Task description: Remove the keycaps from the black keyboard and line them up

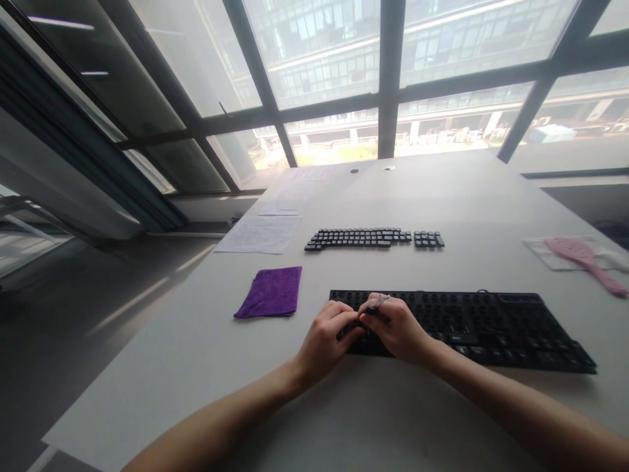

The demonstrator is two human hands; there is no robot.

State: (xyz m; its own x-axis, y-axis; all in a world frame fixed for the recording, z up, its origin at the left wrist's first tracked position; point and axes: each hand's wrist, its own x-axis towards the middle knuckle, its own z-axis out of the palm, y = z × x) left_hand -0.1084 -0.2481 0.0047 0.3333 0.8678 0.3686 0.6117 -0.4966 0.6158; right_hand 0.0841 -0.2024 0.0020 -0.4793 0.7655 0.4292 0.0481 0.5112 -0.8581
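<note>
Just beneath left grip [330, 334], beneath right grip [392, 326], black keyboard [466, 321]

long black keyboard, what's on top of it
Over the left end of the keyboard are the bare left hand and bare right hand, close together. Small black keycaps sit along its near right edge. Whatever lies beneath the hands is covered.

Worktop [466, 203]: white, plain
Keyboard [491, 321]: black, flat on the near part, many key positions bare
Keycaps [361, 238]: beyond the keyboard, in a wide block with a smaller one to the right
Cloth [270, 292]: purple, folded, left of the keyboard
Papers [260, 234]: white, along the left edge
Right edge: pink paddle-shaped item [574, 252], partly over a pale flat sheet [550, 257]
</note>
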